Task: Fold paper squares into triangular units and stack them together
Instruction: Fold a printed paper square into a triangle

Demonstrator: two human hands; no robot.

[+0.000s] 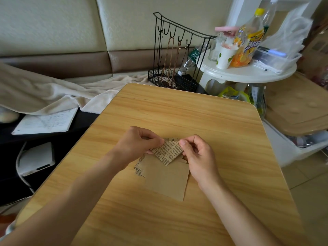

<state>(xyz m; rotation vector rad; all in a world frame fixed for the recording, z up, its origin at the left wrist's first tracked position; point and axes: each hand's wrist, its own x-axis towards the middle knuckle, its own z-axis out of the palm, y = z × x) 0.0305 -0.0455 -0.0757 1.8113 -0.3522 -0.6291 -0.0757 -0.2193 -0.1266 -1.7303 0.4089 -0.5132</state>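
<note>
The left hand (140,142) and right hand (197,153) each pinch an upper corner of a newsprint-patterned paper triangle (167,153), its point hanging toward 6 o'clock, near the middle of the desk (204,118). Just beneath it, at 6 o'clock, lies a plain kraft-brown paper square (166,180) flat on the wood, with a printed paper edge (139,168) peeking out at its 9 o'clock side. Bare desk surrounds the papers toward 12, 3 and 6 o'clock.
</note>
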